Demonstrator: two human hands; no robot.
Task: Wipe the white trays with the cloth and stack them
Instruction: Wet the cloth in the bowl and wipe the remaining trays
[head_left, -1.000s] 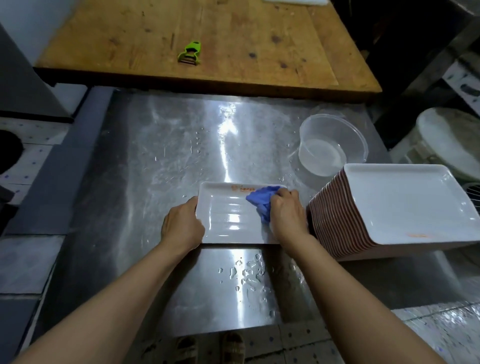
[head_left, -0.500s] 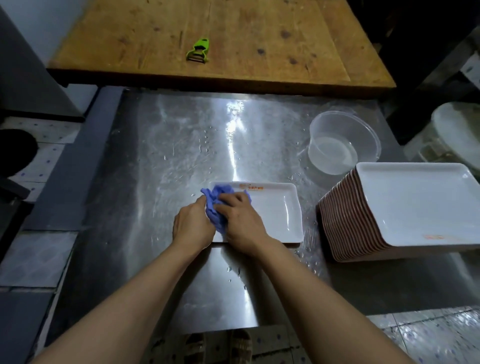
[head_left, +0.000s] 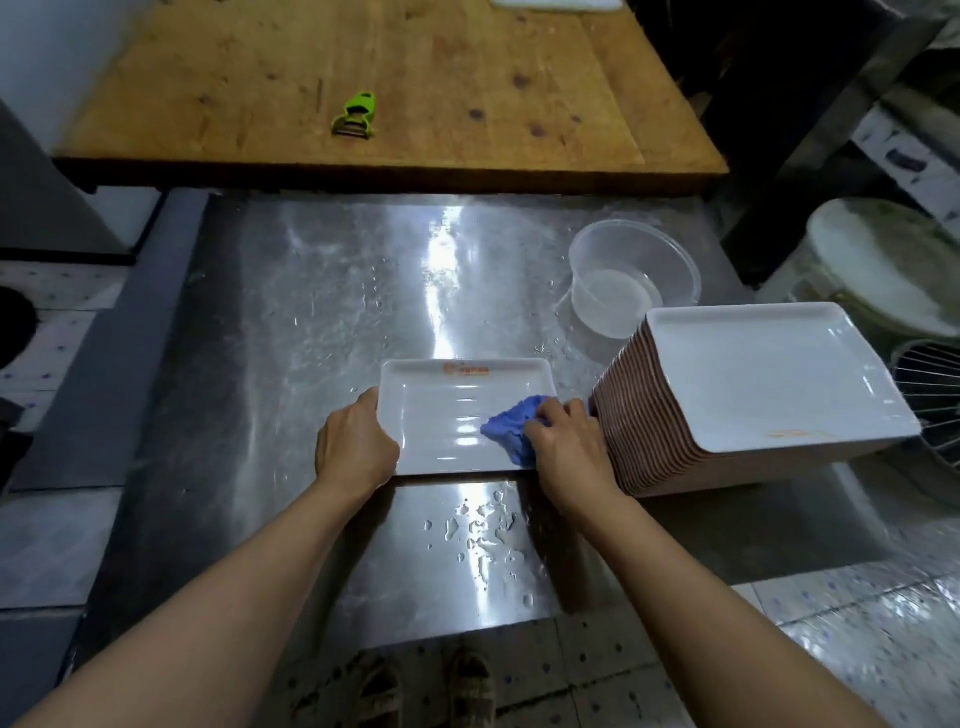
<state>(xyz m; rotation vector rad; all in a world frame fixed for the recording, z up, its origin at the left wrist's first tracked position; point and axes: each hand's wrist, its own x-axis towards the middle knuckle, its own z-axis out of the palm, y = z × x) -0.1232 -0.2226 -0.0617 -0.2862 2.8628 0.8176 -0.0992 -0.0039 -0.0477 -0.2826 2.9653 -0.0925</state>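
White tray (head_left: 457, 415), centre frame: blue cloth (head_left: 511, 428) swept back from left end to right, bunched under right hand (head_left: 569, 441); left hand (head_left: 356, 447) clamping left rim; wiping nearly through.

Wet, scratched stainless-steel table (head_left: 291, 332) with scattered water droplets (head_left: 483, 540) near its front edge; clear round plastic tub (head_left: 631, 283) standing toward the far right of that steel surface; worn wooden worktop (head_left: 467, 78) beyond, bearing a small green-handled peeler (head_left: 356, 115); white lidded bucket (head_left: 883, 260) and wire rack (head_left: 935, 400) off to the right; speckled floor tiles (head_left: 857, 623) below
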